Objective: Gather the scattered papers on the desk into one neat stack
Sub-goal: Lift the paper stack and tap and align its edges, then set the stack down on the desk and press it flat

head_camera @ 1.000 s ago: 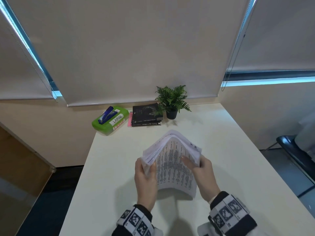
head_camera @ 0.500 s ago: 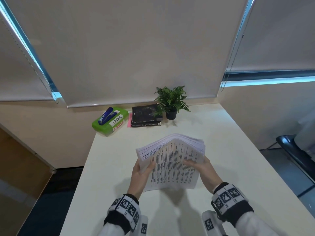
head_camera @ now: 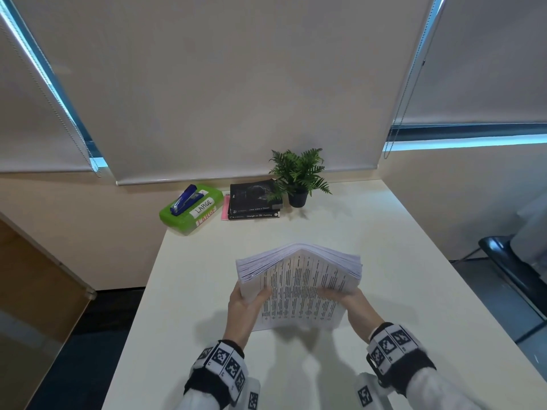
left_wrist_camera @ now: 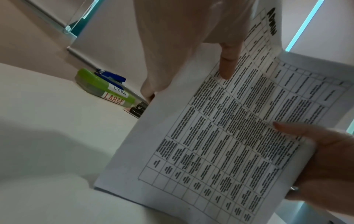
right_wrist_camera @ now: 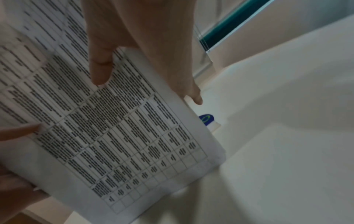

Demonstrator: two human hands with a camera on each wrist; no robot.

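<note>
Both hands, left [head_camera: 247,306] and right [head_camera: 353,303], clamp the bowed stack [head_camera: 299,287] on edge; loosen up and sheets fan across the desk [head_camera: 399,261].

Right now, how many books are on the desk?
2. Both black books sit stacked at the desk's far edge: one on top, one beneath, between the green box and the potted plant. Something pink lies under them; more could be hidden.
</note>
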